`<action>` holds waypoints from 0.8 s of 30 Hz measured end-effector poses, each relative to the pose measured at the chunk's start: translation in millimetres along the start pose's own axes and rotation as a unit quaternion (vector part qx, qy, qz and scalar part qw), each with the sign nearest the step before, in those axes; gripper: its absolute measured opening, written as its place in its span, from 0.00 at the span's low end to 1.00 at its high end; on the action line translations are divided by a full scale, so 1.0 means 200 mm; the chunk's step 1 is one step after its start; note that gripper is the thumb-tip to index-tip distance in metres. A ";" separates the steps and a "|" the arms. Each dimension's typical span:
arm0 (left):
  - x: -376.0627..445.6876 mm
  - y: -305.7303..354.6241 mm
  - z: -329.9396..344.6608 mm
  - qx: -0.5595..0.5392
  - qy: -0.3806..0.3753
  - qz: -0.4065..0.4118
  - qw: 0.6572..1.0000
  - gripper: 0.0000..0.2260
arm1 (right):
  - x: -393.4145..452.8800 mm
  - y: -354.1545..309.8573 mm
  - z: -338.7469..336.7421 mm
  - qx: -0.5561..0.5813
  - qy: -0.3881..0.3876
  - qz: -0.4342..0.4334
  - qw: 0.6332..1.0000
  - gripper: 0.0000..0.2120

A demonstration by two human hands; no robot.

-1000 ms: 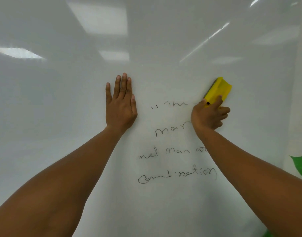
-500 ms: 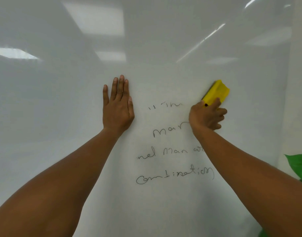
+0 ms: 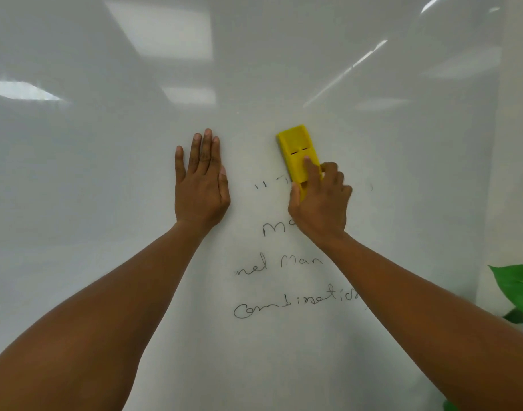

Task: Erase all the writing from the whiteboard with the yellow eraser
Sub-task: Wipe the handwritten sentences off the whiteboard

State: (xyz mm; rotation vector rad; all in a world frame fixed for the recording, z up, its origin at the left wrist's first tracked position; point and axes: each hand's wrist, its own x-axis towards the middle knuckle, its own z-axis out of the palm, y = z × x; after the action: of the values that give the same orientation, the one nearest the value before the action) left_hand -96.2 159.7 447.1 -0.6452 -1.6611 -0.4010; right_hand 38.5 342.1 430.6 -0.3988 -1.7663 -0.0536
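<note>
Your right hand (image 3: pixel 319 200) has swept left since half second ago, grip curled round yellow eraser (image 3: pixel 297 152), now pressed on whiteboard (image 3: pixel 76 173) over top line of writing (image 3: pixel 284 268). Top line shorter: only two ticks plus stub left. Your left hand (image 3: pixel 201 185) stays flat on board, fingers straight.

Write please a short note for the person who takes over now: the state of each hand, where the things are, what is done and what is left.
Left hand: open, flat on the whiteboard.
Right hand: fingers grip the yellow eraser, pressed on the top line of writing.
Done: most of the top line is gone; small marks remain.
Left: those marks and three lower lines, down to the bottom line.
</note>
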 end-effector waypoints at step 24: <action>-0.03 0.01 -0.01 -0.016 0.015 -0.004 1.000 0.26 | -0.12 -0.01 0.00 0.002 -0.028 -0.126 0.992 0.24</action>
State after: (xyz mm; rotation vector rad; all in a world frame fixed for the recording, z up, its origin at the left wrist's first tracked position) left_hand -93.9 158.9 441.3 -0.6536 -1.6321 -0.4415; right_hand 42.9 334.5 408.7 -0.1746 -1.8635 -0.2198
